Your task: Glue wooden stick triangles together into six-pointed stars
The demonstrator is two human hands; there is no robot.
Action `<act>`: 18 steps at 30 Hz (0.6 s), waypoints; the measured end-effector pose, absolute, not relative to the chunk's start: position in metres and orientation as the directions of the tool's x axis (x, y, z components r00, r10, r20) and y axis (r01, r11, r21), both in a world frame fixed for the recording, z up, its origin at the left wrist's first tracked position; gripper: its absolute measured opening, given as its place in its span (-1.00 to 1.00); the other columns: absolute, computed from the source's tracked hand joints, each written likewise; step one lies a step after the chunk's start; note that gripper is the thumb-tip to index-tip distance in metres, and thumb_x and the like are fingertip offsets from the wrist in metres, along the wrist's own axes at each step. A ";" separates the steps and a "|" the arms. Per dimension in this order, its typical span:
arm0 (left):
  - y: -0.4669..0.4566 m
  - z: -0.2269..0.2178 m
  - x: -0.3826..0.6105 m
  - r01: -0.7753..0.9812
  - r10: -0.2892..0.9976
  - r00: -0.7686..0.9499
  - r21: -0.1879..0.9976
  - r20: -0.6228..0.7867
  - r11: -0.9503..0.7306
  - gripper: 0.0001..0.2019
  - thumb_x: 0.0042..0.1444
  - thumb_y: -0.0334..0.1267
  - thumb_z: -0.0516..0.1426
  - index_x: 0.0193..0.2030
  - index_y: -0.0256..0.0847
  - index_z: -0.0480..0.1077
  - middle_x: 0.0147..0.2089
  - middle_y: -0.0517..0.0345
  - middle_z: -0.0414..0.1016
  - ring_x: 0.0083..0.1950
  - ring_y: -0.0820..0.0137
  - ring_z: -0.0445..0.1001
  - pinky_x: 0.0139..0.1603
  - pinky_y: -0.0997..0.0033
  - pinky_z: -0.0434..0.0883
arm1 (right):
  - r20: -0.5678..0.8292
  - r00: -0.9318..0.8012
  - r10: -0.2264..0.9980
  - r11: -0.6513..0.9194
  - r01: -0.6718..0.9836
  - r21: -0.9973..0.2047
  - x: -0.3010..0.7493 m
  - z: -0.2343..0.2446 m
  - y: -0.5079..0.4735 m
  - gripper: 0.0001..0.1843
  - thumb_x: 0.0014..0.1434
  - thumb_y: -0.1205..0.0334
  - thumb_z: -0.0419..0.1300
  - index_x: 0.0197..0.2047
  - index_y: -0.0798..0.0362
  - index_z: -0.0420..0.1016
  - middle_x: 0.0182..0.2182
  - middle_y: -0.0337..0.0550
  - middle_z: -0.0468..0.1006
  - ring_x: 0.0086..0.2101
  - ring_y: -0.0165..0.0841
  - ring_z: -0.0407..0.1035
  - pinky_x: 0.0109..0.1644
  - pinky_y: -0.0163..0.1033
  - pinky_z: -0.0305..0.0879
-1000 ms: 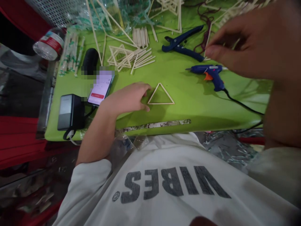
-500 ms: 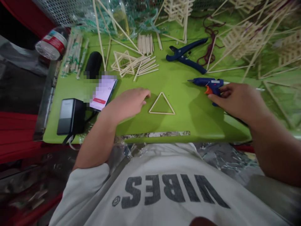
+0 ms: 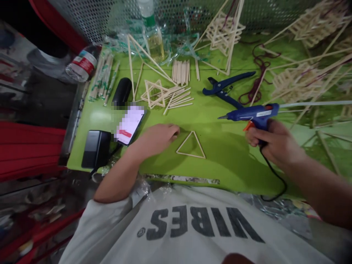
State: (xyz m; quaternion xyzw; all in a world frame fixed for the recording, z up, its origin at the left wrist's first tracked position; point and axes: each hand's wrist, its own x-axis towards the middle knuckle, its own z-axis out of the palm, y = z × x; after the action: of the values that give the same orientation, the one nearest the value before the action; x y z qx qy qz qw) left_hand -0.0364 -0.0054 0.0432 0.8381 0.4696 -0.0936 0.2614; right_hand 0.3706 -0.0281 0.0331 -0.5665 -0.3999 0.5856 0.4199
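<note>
Your right hand's fingers point(image 3: 257, 136) are wrapped tight around the handle of the glue gun point(image 3: 253, 113), and your right hand point(image 3: 272, 145) holds it lifted above the green table point(image 3: 225, 165), to the right of the stick triangle point(image 3: 190, 155). The gun is blue with an orange trigger. Its metal nozzle points to the left, a pale glue stick comes out at the back, and a black cord hangs from the handle over the table edge. Your left hand point(image 3: 156, 137) lies flat on the table with fingers close together and lightly bent, holding nothing. Its tips are just beside the triangle; whether they touch it, I cannot tell. You have one gun, one triangle made of three sticks, one blue pliers point(image 3: 224, 88) behind, one phone point(image 3: 129, 124) and two bottles point(image 3: 82, 66).
</note>
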 end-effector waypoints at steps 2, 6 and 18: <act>-0.005 0.043 -0.036 0.839 0.742 0.539 0.336 -0.399 -0.428 -0.63 0.73 -0.22 0.03 0.31 -0.14 0.67 0.20 -0.17 0.86 0.17 -0.08 0.83 0.17 0.00 0.64 | -0.290 -0.031 0.957 -0.291 -0.079 -0.953 0.363 0.027 -0.018 -0.75 0.20 0.13 0.72 -0.15 0.02 0.84 -0.46 -0.27 0.54 -0.48 -0.44 0.29 -0.36 -0.24 0.28; -0.003 0.040 -0.036 0.830 0.758 0.548 0.343 -0.354 -0.439 -0.62 0.70 -0.21 0.03 0.34 -0.14 0.67 0.29 -0.18 0.86 0.26 -0.09 0.82 0.24 -0.01 0.66 | -0.210 -0.076 0.975 -0.218 -0.124 -0.968 0.354 0.015 -0.016 -0.67 0.14 0.04 0.80 -0.15 -0.01 0.89 -0.45 -0.27 0.58 -0.48 -0.44 0.30 -0.30 -0.20 0.42; 0.003 0.046 -0.035 0.840 0.774 0.535 0.314 -0.338 -0.443 -0.70 0.68 -0.25 0.12 0.33 -0.19 0.63 0.18 -0.17 0.83 0.21 -0.01 0.78 0.23 0.05 0.59 | -0.226 -0.206 0.952 -0.241 -0.051 -0.969 0.361 0.024 -0.051 -0.31 -0.12 -0.31 1.00 -0.15 -0.03 0.97 -0.43 -0.20 0.70 -0.43 -0.37 0.50 -0.37 -0.22 0.47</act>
State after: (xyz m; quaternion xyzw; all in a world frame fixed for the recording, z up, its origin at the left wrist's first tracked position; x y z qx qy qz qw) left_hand -0.0351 0.0032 0.0463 0.8465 0.4766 -0.0722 0.2261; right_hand 0.3608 -0.0508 0.0244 -0.4839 -0.4654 0.6216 0.4036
